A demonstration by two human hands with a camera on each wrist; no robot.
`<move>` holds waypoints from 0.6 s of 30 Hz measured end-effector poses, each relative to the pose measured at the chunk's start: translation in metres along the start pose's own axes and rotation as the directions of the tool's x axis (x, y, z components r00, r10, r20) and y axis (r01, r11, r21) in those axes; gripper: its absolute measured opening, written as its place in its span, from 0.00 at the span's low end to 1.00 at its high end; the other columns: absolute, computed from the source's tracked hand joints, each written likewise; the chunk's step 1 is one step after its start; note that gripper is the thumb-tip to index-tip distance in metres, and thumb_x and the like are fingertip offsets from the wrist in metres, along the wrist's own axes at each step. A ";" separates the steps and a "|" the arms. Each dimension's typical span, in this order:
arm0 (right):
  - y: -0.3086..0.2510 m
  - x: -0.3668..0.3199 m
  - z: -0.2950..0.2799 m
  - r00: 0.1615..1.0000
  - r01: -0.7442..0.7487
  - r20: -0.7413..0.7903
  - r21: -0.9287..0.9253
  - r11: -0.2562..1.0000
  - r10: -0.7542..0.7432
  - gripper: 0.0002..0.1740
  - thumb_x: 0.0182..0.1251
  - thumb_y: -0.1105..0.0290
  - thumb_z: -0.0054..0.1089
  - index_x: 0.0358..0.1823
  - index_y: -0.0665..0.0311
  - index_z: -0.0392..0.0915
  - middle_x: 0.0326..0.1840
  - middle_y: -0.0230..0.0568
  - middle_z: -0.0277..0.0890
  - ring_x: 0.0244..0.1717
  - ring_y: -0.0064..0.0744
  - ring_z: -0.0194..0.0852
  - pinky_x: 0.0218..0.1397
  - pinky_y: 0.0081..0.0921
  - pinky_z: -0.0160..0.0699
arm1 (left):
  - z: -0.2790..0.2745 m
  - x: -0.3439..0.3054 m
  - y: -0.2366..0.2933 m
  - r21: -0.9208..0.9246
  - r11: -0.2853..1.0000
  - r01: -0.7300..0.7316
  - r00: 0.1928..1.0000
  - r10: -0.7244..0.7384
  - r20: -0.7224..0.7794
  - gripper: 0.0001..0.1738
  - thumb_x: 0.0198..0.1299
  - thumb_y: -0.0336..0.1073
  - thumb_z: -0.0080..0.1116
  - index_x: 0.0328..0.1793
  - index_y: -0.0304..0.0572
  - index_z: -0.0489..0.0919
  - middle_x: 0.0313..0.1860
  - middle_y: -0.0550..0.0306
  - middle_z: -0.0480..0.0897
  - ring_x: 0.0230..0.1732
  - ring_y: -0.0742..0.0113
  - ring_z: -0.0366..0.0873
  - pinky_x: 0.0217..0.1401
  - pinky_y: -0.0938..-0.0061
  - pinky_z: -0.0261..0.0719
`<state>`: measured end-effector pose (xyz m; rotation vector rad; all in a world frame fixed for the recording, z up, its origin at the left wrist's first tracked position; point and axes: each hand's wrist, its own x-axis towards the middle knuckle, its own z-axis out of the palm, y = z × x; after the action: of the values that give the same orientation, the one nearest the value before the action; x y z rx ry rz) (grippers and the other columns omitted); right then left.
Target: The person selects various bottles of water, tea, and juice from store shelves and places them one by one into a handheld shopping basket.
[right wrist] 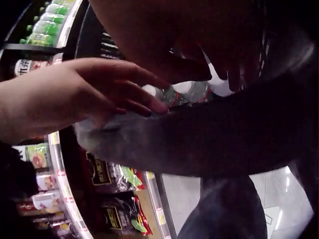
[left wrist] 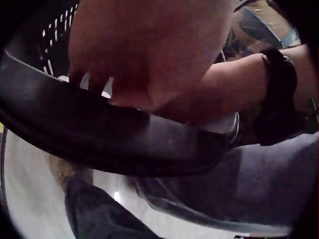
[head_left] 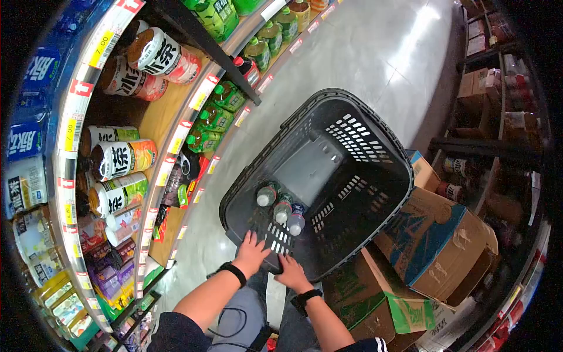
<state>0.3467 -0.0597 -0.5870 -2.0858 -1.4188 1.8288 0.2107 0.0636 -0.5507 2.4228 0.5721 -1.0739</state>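
Observation:
A deep black basket (head_left: 384, 196) with slotted walls stands tilted in the head view. Three clear bottles (head_left: 282, 209) lie side by side in it, capped ends toward the person. The left hand (head_left: 252, 256) rests on the basket's near rim with spread, fairly straight fingers reaching over the edge. Just right of it, the right hand (head_left: 293, 274) also lies over that rim, fingers pointing inward. From the left wrist, the left hand (left wrist: 144, 55) covers part of the rim (left wrist: 99, 132). In the right wrist view the right hand (right wrist: 199, 40) is dark, beside the left hand (right wrist: 112, 89).
Shelves of bottled drinks (head_left: 120, 158) with price labels (head_left: 70, 135) curve along the left. Cardboard boxes (head_left: 440, 252) are stacked close to the basket's right side, before another shelf (head_left: 498, 141). Grey floor (head_left: 375, 58) runs beyond the basket. A dark cable (head_left: 234, 310) crosses the person's leg.

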 end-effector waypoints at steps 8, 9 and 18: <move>-0.005 -0.013 0.009 0.993 -0.024 -0.119 -0.260 0.965 -0.008 0.41 0.43 0.77 0.59 0.65 0.55 0.57 0.65 0.44 0.59 0.66 0.42 0.56 0.63 0.55 0.55 | 0.010 0.014 -0.023 0.042 0.998 0.040 0.999 -0.040 -0.006 0.23 0.60 0.39 0.42 0.63 0.66 0.69 0.63 0.51 0.68 0.66 0.39 0.57 0.67 0.38 0.42; -0.004 -0.012 0.004 0.990 -0.041 -0.140 -0.260 0.965 0.004 0.42 0.43 0.77 0.59 0.64 0.55 0.57 0.65 0.43 0.60 0.66 0.42 0.57 0.63 0.55 0.55 | 0.010 0.017 -0.022 0.054 0.998 0.020 0.998 -0.016 -0.068 0.24 0.59 0.37 0.42 0.63 0.67 0.69 0.60 0.49 0.70 0.64 0.37 0.60 0.66 0.36 0.45; 0.004 -0.006 -0.057 0.951 -0.186 -0.293 -0.288 0.939 0.099 0.32 0.50 0.79 0.52 0.60 0.51 0.65 0.60 0.37 0.67 0.62 0.39 0.61 0.63 0.53 0.54 | -0.030 0.057 -0.007 -0.014 1.000 0.019 0.995 -0.020 -0.093 0.23 0.58 0.36 0.46 0.62 0.62 0.69 0.61 0.49 0.69 0.65 0.38 0.59 0.66 0.37 0.45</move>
<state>0.3949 -0.0365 -0.5671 -2.5360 -1.6026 1.3464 0.2598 0.0962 -0.5779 2.4709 0.6324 -0.9657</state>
